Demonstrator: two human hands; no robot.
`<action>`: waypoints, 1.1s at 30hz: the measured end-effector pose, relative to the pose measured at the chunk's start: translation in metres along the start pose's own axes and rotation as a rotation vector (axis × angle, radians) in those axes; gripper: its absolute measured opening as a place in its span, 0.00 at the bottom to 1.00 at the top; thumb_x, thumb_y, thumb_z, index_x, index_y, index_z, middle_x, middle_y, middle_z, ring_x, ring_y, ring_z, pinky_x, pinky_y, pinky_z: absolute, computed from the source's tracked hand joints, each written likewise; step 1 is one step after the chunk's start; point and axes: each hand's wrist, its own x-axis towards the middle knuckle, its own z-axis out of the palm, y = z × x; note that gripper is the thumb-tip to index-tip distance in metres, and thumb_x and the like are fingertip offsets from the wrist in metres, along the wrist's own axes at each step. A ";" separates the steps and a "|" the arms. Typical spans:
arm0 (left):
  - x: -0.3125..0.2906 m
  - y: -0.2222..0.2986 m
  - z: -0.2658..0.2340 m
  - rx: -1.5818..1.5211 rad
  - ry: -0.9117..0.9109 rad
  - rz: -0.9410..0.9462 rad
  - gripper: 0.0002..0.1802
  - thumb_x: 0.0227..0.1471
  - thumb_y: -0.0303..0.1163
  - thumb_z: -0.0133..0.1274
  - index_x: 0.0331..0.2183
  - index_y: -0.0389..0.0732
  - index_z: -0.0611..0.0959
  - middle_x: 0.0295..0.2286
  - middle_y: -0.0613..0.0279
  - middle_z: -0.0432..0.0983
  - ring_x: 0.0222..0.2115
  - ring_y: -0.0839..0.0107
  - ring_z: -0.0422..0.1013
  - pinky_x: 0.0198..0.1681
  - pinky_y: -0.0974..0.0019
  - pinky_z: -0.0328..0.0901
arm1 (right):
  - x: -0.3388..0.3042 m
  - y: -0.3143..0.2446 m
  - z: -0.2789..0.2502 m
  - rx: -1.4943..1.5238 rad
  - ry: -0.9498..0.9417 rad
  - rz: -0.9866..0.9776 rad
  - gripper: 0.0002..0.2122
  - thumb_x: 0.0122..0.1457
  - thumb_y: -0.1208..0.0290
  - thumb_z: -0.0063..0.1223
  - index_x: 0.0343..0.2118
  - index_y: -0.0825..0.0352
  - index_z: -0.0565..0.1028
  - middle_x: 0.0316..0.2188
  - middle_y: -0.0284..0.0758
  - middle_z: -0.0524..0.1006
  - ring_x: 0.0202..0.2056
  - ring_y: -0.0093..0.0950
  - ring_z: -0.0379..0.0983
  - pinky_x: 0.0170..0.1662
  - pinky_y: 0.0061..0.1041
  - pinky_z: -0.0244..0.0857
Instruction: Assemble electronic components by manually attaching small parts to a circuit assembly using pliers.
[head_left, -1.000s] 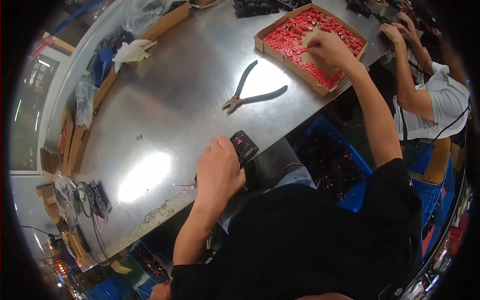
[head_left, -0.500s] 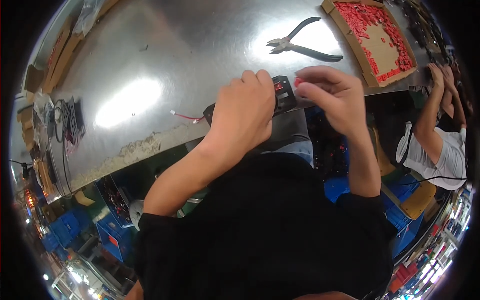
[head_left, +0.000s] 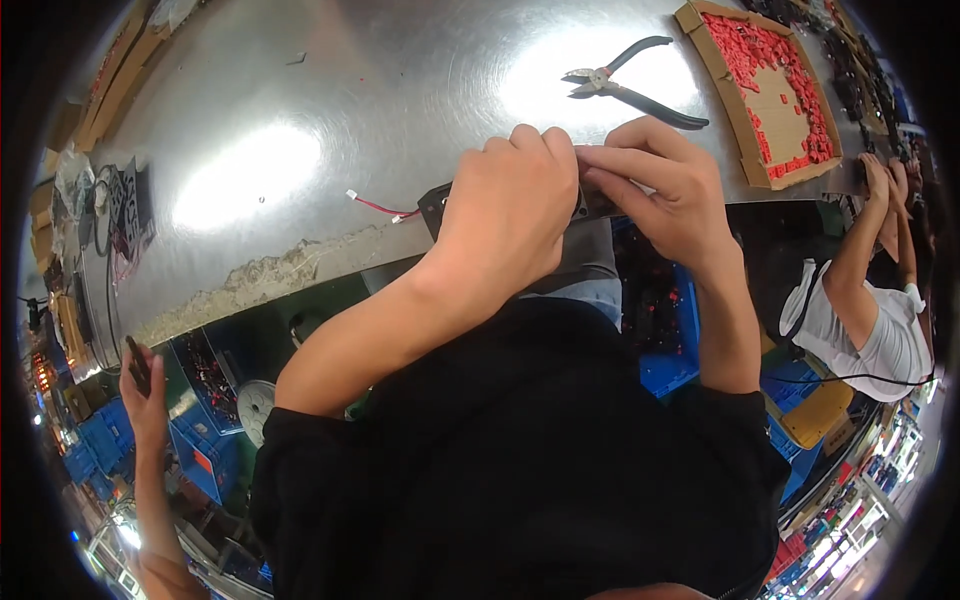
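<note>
Steel bench [head_left: 400, 110]; black housing [head_left: 431, 209] was at its near edge. My left hand [head_left: 512, 195] was closed over it, presumably bracing it; my right hand's [head_left: 668, 188] fingertips nearly met at its right end, couldn't tell on what. Cutters [head_left: 625, 88] lay behind, likely for clearance.

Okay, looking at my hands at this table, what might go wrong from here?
Your left hand covers most of the black part, so a fault beneath might go unnoticed. The part is near the edge of the table, so a slip could drop it. The red wire beside it might snag.
</note>
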 end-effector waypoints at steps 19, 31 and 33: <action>0.019 -0.018 0.018 -0.275 -0.160 -0.067 0.16 0.38 0.34 0.65 0.32 0.39 0.82 0.31 0.57 0.78 0.35 0.63 0.77 0.36 0.63 0.70 | 0.021 0.023 0.013 -0.047 -0.156 -0.021 0.08 0.54 0.85 0.57 0.38 0.75 0.77 0.35 0.36 0.76 0.36 0.28 0.73 0.40 0.24 0.66; 0.007 -0.011 0.030 -0.155 -0.118 -0.048 0.18 0.37 0.32 0.63 0.32 0.35 0.78 0.28 0.57 0.72 0.30 0.65 0.72 0.30 0.64 0.64 | -0.025 0.033 0.055 0.068 0.175 0.078 0.07 0.60 0.84 0.53 0.41 0.73 0.78 0.38 0.38 0.71 0.37 0.29 0.72 0.36 0.25 0.66; 0.006 -0.008 0.033 -0.138 -0.110 -0.052 0.17 0.37 0.33 0.63 0.31 0.35 0.79 0.28 0.58 0.72 0.30 0.65 0.72 0.30 0.64 0.65 | -0.030 0.036 0.056 0.144 0.161 0.127 0.07 0.61 0.83 0.51 0.41 0.72 0.77 0.38 0.38 0.71 0.38 0.29 0.71 0.37 0.25 0.66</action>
